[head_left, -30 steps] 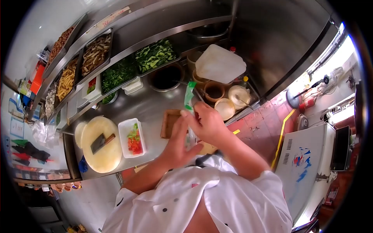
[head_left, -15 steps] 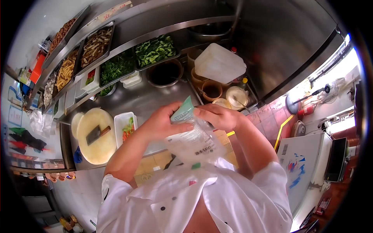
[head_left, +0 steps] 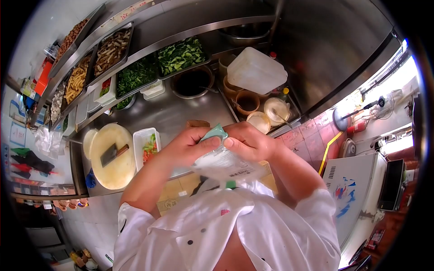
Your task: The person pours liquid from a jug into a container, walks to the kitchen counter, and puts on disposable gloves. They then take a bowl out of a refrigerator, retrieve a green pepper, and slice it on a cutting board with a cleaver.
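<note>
A clear plastic bag (head_left: 226, 165) with printed text and a green top corner is held in front of my chest. My left hand (head_left: 194, 143) is closed on its upper left edge, thumb pressed near the green corner. On the other side of that corner, my right hand (head_left: 248, 141) pinches the bag between thumb and fingers. Both thumbs nearly meet at the top edge. The lower part of the bag is blurred, and whether its top is torn cannot be made out.
Left on the steel counter (head_left: 156, 115) are a round cutting board (head_left: 113, 174) bearing a cleaver (head_left: 110, 156), and a white tub (head_left: 135, 144) of chopped vegetables. Behind stand a pot of dark liquid (head_left: 192, 83), trays of greens (head_left: 181, 58), a plastic jug (head_left: 257, 72) and bowls (head_left: 276, 110).
My two hands have come closer together at the bag's green corner, which is now more crumpled. The bag's lower part has tilted up toward me, so its print shows less.
</note>
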Tool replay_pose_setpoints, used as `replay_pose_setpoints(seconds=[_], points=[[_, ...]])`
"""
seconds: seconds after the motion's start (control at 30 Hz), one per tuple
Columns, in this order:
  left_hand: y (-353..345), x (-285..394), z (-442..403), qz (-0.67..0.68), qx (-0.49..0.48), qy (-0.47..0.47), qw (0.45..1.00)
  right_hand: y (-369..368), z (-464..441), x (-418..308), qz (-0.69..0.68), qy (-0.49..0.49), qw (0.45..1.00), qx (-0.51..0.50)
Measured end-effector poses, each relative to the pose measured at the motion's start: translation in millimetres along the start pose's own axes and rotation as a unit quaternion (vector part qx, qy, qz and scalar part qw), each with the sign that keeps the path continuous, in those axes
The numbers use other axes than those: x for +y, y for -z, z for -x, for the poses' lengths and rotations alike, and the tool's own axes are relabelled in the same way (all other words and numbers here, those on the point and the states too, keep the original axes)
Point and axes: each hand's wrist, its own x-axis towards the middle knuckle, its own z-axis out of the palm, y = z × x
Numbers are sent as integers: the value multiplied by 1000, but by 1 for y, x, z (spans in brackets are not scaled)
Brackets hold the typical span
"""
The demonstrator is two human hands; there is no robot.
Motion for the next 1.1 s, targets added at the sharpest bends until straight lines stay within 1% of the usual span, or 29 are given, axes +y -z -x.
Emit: replay_pose_setpoints(seconds=[0.07,0.1,0.17,0.27,0.37,0.4,0.47,0.5,0.57,0.6,0.67,0.77,0.87,0.9,0.97,1.0,1.03,1.07,1.1], points=[[-5,1,4,24,-8,48,999,-2,3,-7,14,-26,999,-14],[-11,6,7,51,7,63,997,-3,6,-9,21,-39,999,-19],[-25,18,11,103,36,93,990,-10,12,-10,-11,-34,999,9],[-35,4,16,191,52,56,979,-23,21,-14,-38,-20,997,68],[-40,-12,21,186,56,-15,981,-39,32,-10,-35,-23,990,135],[-41,-11,20,190,58,-9,980,-44,34,-9,-30,-26,987,157],[-44,-10,20,199,62,3,978,-47,35,-22,-45,-101,979,173],[-45,-9,19,189,59,3,980,-47,35,-27,-52,-138,973,180],[-45,-8,20,169,55,5,984,-49,38,-22,-79,-153,967,189],[-43,-5,20,96,62,6,993,-49,40,-20,-93,-160,964,193],[-41,7,20,-50,75,5,996,-44,39,-25,-73,-154,967,188],[-48,19,16,-99,57,-78,990,-40,43,-19,-10,-133,974,186],[-38,17,14,-146,-12,-24,989,-40,41,-20,65,-88,974,198],[-37,17,14,-140,-9,-27,990,-40,40,-22,89,-70,972,204],[-37,16,16,-127,-5,-31,991,-46,50,-10,122,-79,959,244],[-33,13,20,-99,1,9,995,-47,55,-4,138,-82,951,264],[-26,6,27,-70,7,48,996,-31,58,3,150,-113,901,392],[-21,-2,32,-41,14,87,995,-4,61,8,160,-142,832,512],[-15,-14,34,-48,35,63,996,21,67,-1,-128,-121,807,564]])
